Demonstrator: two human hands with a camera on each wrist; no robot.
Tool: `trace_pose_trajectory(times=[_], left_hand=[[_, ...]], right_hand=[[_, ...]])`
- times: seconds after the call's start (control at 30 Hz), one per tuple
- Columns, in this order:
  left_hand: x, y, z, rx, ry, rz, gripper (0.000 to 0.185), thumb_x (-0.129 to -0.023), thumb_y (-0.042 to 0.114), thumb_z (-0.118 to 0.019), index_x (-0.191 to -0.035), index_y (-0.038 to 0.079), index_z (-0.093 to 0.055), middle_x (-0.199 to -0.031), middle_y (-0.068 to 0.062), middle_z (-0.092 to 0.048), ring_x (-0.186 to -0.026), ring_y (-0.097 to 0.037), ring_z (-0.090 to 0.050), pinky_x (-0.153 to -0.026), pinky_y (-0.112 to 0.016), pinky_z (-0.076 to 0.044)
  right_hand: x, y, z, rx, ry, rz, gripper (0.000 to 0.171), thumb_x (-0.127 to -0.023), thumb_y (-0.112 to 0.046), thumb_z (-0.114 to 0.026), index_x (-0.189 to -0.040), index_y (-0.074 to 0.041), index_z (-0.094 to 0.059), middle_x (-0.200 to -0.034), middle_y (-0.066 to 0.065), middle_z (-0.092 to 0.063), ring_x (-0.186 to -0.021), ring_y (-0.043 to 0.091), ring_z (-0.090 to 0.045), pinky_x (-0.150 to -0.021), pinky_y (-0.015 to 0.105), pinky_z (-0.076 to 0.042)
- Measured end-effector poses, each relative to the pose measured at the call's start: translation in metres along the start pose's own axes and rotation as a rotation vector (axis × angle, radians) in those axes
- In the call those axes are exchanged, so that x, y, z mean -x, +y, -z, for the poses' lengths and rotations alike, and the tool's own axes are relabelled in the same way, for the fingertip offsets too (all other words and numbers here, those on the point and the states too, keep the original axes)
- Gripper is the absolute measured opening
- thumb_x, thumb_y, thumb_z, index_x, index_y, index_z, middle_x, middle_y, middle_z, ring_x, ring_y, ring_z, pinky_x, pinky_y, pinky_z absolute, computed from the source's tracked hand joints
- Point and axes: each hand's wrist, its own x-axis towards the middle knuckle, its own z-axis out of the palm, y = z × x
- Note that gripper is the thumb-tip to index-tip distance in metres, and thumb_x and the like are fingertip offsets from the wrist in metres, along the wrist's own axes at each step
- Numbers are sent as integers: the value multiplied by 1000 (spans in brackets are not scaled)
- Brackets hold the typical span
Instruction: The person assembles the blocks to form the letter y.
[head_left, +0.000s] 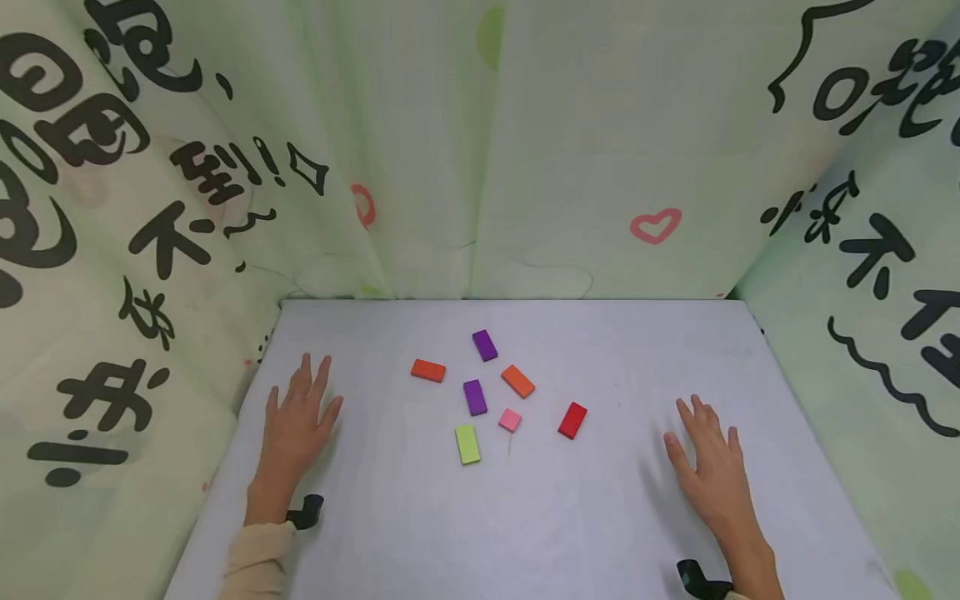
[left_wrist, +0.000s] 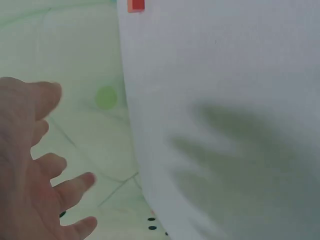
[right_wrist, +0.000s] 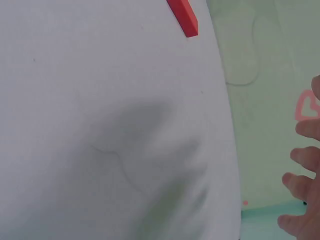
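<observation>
Seven little coloured blocks are scattered across the middle of the white table (head_left: 525, 533), and both hands are flat and idle either side of them. The left hand (head_left: 296, 425) lies palm-down near the left edge, fingers straight and slightly spread, holding nothing; the left wrist view shows those fingers (left_wrist: 75, 185) loose over the cloth. The right hand (head_left: 711, 471) mirrors it on the right side, fingers stretched out, nothing in its grasp, and its fingertips (right_wrist: 300, 157) show at the edge of the right wrist view. Closest to that right hand is the red block (head_left: 572, 420), lying flat and well apart from it; it shows again at the top of the right wrist view. Nearest the left hand is an orange block (head_left: 428, 371), also well clear of it. Between them: a purple block (head_left: 484, 345) at the back, a second orange block (head_left: 518, 381), another purple block (head_left: 475, 397), a small pink block (head_left: 510, 420), and a lime-green block (head_left: 467, 444) nearest the person. Printed curtain (head_left: 525, 167) hangs around the table on three sides
</observation>
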Motion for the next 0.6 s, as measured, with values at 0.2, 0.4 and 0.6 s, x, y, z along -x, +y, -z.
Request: trace_pose_trajectory(times=[0.2,0.4,0.6], left_hand=[[-4,13,-15,127,69,52,66,-99,26,-56,-156,12,-26,-150,-22,-46,-122,-44,-58,-104,-62,-38],[-6,26,-33,235,116,70,61,-97,23,-58,-152,8,-36,-143,-22,-54,-125,-42,-56,-103,-56,-44],[-8,41,-50,359,120,134,58,-98,22,-56,-152,13,-37,-150,-17,-48,-137,-39,-45,-112,-56,-36]], right_hand=[[5,-9,-17,-82,78,-18,54,-98,-22,-59,-148,-9,-44,-153,22,-41,-142,44,-35,-117,67,-14],[11,-24,-35,-176,140,-46,46,-98,-20,-59,-143,-14,-52,-148,16,-51,-139,36,-44,-117,62,-23],[18,-39,-51,-265,227,-27,42,-96,-11,-61,-137,-14,-58,-142,10,-59,-138,8,-47,-121,35,-27]])
